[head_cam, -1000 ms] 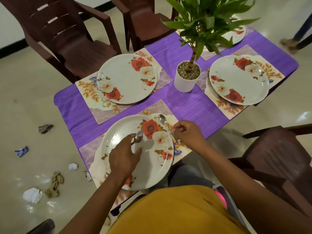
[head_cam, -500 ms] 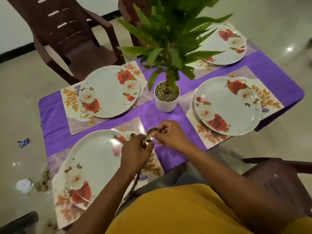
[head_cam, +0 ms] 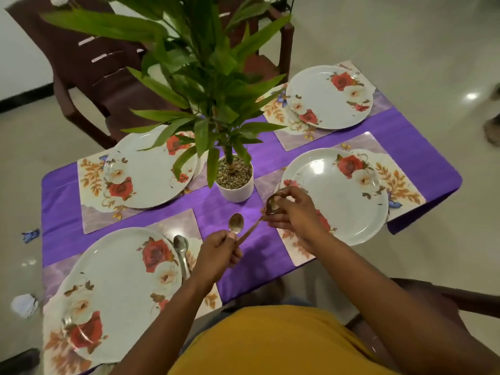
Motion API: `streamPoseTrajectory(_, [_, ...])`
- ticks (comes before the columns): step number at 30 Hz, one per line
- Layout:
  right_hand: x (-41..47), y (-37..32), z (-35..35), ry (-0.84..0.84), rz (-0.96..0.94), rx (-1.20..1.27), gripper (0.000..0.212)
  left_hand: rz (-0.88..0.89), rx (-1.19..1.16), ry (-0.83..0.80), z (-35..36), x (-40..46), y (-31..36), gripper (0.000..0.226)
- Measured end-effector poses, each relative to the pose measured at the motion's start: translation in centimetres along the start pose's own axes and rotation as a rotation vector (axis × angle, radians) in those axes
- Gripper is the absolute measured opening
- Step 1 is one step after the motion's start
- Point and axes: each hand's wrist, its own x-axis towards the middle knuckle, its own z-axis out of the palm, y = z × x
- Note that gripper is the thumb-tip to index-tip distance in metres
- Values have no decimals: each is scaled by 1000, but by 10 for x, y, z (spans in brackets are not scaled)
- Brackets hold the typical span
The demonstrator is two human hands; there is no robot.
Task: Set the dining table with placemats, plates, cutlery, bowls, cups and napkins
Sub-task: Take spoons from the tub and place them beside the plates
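Observation:
Four white rose-pattern plates sit on floral placemats on a purple tablecloth (head_cam: 238, 255): near-left plate (head_cam: 116, 288), far-left plate (head_cam: 151, 174), near-right plate (head_cam: 349, 201), far-right plate (head_cam: 324, 104). One spoon (head_cam: 181, 249) lies on the near-left placemat (head_cam: 173, 226), right of that plate. My left hand (head_cam: 219, 253) holds a spoon (head_cam: 236, 223) upright, bowl up, over the cloth. My right hand (head_cam: 293, 212) grips another spoon (head_cam: 271, 203) at the near-right plate's left rim, its handle slanting down toward my left hand.
A tall leafy plant in a white pot (head_cam: 236, 189) stands mid-table and hides part of the far-left plate. Brown plastic chairs stand at the far left (head_cam: 89, 74), far middle (head_cam: 281, 50) and near right (head_cam: 446, 299). Litter (head_cam: 25, 304) lies on the floor at left.
One spoon now lies beside the near-left plate. Both hands have shifted right, and my right hand has drawn a spoon away from my left hand to the near-right plate.

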Motion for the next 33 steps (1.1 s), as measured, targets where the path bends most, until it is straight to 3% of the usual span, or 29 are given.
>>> streamPoseTrajectory(2, [0,-5,-12,42,39,103,7,-1,33,5,7,6,1,33])
streamPoseTrajectory(7, [-9,-4,-39,107,109,154,39,64,143,-59,23,17,9,32])
streamPoseTrajectory(15, [-17,-3,-94,198,34,-186,70,180,257,-184,66,31,25,31])
streamPoseTrajectory(17, [-18,-13,-113,242,42,-163,61,211,292,-182,78,32,31,31])
streamPoseTrajectory(21, [-2,-29,-162,329,40,-230,20,276,360,-128,106,37,48,33])
streamPoseTrajectory(26, [39,-47,-233,345,52,-345,15,352,717,15,160,53,88,29])
streamPoseTrajectory(28, [62,-53,-264,345,79,-426,17,326,730,38,189,60,102,21])
streamPoseTrajectory(33, [123,-62,-325,316,83,-586,22,284,722,116,246,79,116,56])
